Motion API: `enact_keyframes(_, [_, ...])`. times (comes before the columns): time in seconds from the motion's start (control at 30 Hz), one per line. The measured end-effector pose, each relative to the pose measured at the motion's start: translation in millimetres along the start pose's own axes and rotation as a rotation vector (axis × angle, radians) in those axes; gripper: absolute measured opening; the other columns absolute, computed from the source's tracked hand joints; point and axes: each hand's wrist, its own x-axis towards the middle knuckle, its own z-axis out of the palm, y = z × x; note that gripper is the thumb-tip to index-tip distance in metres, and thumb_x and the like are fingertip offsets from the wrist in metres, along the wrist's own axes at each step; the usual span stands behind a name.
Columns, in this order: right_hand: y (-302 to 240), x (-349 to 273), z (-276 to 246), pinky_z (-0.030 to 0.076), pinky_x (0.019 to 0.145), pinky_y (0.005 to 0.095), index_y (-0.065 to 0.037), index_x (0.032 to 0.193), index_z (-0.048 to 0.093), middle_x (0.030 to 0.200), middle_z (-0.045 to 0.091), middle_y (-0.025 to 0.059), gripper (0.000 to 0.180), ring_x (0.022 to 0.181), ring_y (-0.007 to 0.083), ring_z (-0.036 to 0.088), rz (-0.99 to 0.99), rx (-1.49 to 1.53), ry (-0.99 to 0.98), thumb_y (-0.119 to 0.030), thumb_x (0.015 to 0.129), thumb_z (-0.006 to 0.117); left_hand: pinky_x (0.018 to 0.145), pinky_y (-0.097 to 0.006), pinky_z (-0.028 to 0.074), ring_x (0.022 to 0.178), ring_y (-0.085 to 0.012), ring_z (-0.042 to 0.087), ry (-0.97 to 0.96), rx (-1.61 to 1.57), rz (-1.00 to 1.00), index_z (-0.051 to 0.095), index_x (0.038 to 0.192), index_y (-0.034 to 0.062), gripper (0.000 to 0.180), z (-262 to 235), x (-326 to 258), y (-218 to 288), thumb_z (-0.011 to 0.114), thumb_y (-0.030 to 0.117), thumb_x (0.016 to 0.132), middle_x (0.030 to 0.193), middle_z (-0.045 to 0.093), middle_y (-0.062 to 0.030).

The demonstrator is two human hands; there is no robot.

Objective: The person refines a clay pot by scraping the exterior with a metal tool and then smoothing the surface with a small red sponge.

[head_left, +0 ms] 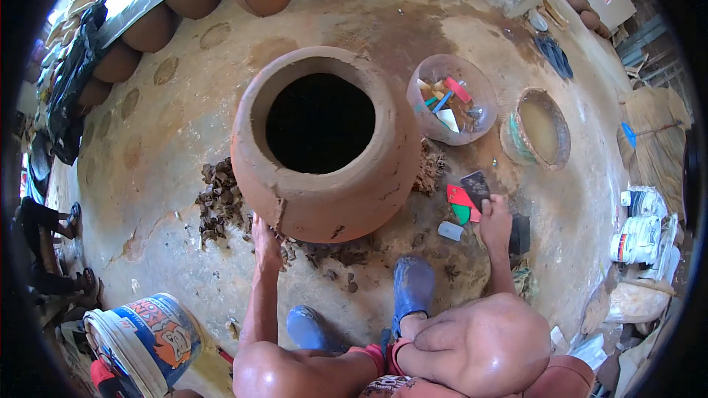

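Big clay pot on the floor, both hands at its base.

The pot stands upright, mouth up, just ahead of the left hand, whose fingers press flat against its lower wall. The right hand, off to the pot's right, pinches a dark flat scraper above coloured plastic pieces.

left hand reaching forward, right hand extended, fingers closed in a grip

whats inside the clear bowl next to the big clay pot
The clear bowl holds flat scraper pieces: red, blue, white and yellowish ones. What lies beneath them is covered, and the big clay pot interior is just dark.
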Motion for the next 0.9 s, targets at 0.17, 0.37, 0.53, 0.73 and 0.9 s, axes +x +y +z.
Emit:
enact_keyframes(0.17, [98, -13, -5, 0.054, 0.083, 0.0576, -0.006, 0.119, 0.064, 0.104, 0.074, 0.0273, 0.021, 0.097, 0.0503, 0.071, 0.042, 0.031, 0.219, -0.02, 0.104, 0.061, 0.08, -0.038, 0.054, 0.106, -0.0213, 0.065, 0.0, 0.359, 0.165, 0.063, 0.136, 0.0076, 0.04, -31, 35, -35, 0.057, 0.034, 0.107, 0.123, 0.067, -0.0116])
enact_keyframes(0.37, [177, -58, -13, 0.055, 0.085, 0.0544, -0.009, 0.12, 0.064, 0.112, 0.071, 0.022, 0.021, 0.1, 0.0464, 0.07, 0.018, -0.244, 0.326, -0.016, 0.101, 0.064, 0.098, -0.042, 0.057, 0.118, -0.0232, 0.065, -0.167, 0.079, -0.138, 0.047, 0.154, 0.0116, 0.056, 2, -33, -23, 0.054, 0.048, 0.112, 0.134, 0.064, -0.0045])
enact_keyframes(0.53, [156, -70, -18, 0.053, 0.085, 0.0599, -0.009, 0.126, 0.058, 0.113, 0.072, 0.0232, 0.023, 0.101, 0.0507, 0.069, 0.23, -0.137, 0.369, -0.018, 0.106, 0.059, 0.105, -0.051, 0.057, 0.125, -0.0343, 0.069, -0.31, 0.028, -0.341, 0.045, 0.158, 0.0128, 0.055, -23, -57, -8, 0.052, 0.044, 0.113, 0.146, 0.06, -0.0109])
enact_keyframes(0.73, [186, -46, -25, 0.054, 0.086, 0.0591, -0.009, 0.134, 0.061, 0.113, 0.074, 0.026, 0.03, 0.101, 0.0509, 0.07, 0.321, -0.137, 0.451, -0.02, 0.106, 0.059, 0.102, -0.05, 0.058, 0.121, -0.0283, 0.066, -0.195, 0.011, -0.196, 0.048, 0.153, 0.0161, 0.049, -46, -22, 5, 0.056, 0.041, 0.112, 0.142, 0.061, -0.0075])
enact_keyframes(0.9, [154, 2, -31, 0.056, 0.087, 0.0587, -0.009, 0.135, 0.063, 0.117, 0.074, 0.0267, 0.032, 0.103, 0.0504, 0.071, 0.276, -0.138, 0.438, -0.02, 0.105, 0.06, 0.09, -0.042, 0.06, 0.117, -0.0247, 0.065, -0.157, 0.193, -0.18, 0.047, 0.151, 0.0155, 0.05, -29, -36, 21, 0.057, 0.045, 0.112, 0.144, 0.057, -0.0071])
